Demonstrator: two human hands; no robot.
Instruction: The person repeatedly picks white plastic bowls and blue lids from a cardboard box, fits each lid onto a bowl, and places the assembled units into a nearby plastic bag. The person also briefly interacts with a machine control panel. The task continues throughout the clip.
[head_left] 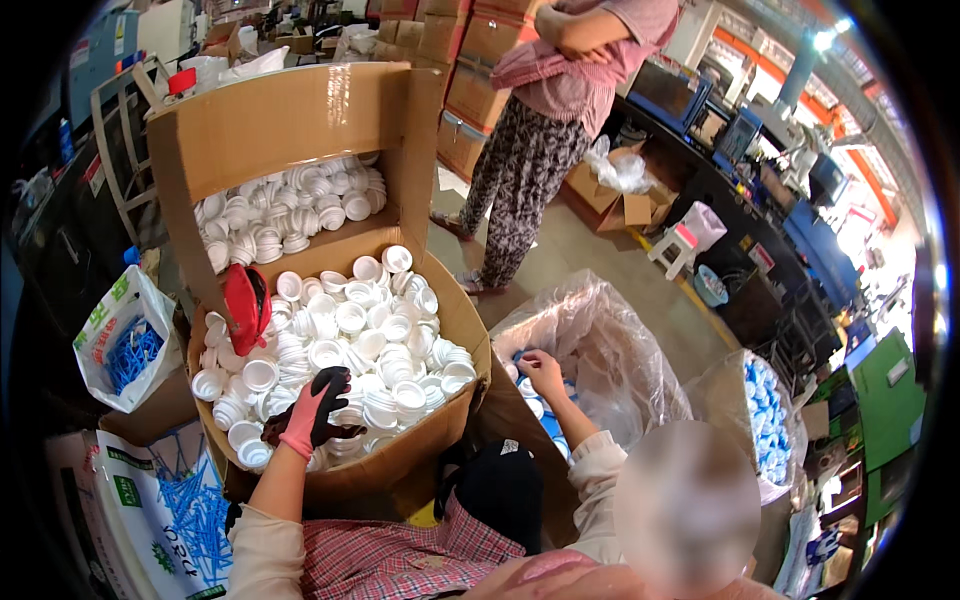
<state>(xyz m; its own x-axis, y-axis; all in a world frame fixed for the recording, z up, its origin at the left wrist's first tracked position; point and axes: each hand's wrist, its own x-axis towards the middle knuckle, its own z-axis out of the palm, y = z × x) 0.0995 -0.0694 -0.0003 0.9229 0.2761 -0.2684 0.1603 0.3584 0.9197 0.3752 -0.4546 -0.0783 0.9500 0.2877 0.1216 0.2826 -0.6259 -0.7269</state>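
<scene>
My left hand [314,412], in a black and pink glove, is open over a heap of white plastic caps [370,345] in a cardboard box [462,428]. Its fingers are spread and touch or nearly touch the caps. To the right, my bare right hand [543,374] reaches into a box lined with clear plastic [625,345], just above blue and white pieces [553,425]. The fingers of this hand are curled together beside a blue bit; what they hold is too small to make out. A red pouch [246,308] hangs at the left side of the cap box.
More white caps [290,210] fill a box behind. At left are a white bag of blue sticks [135,350] and a pile of similar sticks [195,515]. Another plastic-lined box [765,420] stands at right. A person [545,130] stands ahead, arms folded, near a small stool [675,245].
</scene>
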